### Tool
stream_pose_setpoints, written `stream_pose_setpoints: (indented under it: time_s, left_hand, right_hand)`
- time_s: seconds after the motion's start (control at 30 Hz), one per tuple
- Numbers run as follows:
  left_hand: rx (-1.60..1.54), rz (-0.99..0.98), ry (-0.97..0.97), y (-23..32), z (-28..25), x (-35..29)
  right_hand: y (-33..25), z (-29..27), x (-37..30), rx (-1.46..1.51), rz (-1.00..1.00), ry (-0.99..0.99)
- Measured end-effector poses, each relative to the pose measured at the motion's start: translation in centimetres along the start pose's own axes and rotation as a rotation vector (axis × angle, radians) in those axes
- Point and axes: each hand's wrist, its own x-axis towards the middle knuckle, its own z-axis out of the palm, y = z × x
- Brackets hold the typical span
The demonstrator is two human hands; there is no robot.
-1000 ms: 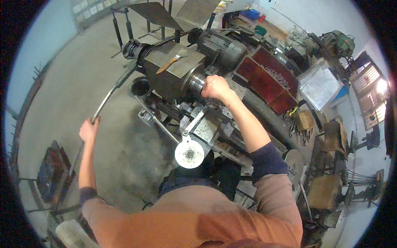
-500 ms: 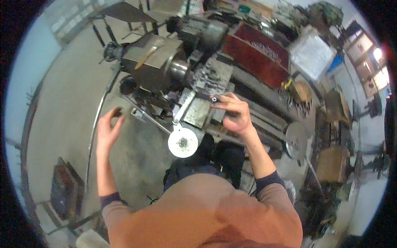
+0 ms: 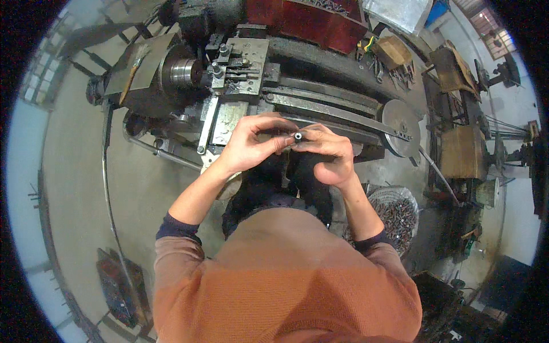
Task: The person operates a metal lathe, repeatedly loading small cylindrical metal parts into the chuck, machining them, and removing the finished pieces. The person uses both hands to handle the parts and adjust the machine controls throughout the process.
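Observation:
A small dark cylindrical metal piece (image 3: 298, 136) with a bright ring and a hole at its end is held in front of my body. My right hand (image 3: 330, 150) grips it from the right, fingers closed around it. From the left, my left hand (image 3: 251, 144) pinches at the same piece with thumb and fingers, so both hands meet on it. Much of the piece is hidden by the fingers. Just beyond the hands lies a lathe, with its bright chuck (image 3: 186, 72) at the left and the tool post (image 3: 220, 70) on the carriage (image 3: 230, 121).
A brush (image 3: 131, 77) rests on the headstock (image 3: 151, 66). Behind the lathe bed (image 3: 331, 108) stands a dark red metal bin (image 3: 297, 26). A round handwheel (image 3: 400, 123) is at the bed's right end. Below it sits a basket of small metal parts (image 3: 394, 220). A cardboard box (image 3: 393, 52) lies beside tools.
My left hand has come from the left side over to the right hand and taken hold of the metal piece. My view has shifted, so the lathe appears higher and farther left.

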Motion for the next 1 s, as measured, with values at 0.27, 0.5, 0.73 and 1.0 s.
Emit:
stream_pose_setpoints:
  time_s: [0.27,0.5,0.73,1.0]
  left_hand:
    - [-0.155,-0.178,0.032,-0.5,0.2,-0.2]
    - [0.105,0.082,0.115,-1.4,0.0,0.2]
    - [0.257,-0.117,0.271,-0.8,-4.5,-3.4]
    - [0.129,-0.362,0.571,-3.6,-9.4,-8.1]
  right_hand:
    - [0.8,0.2,0.4,0.073,0.018,-0.002]
    - [2.1,-0.1,0.6,0.028,0.013,-0.023]
    - [5.8,-6.5,5.9,-0.396,-0.043,0.022]
    - [9.6,-11.6,14.2,-0.702,0.232,0.279]
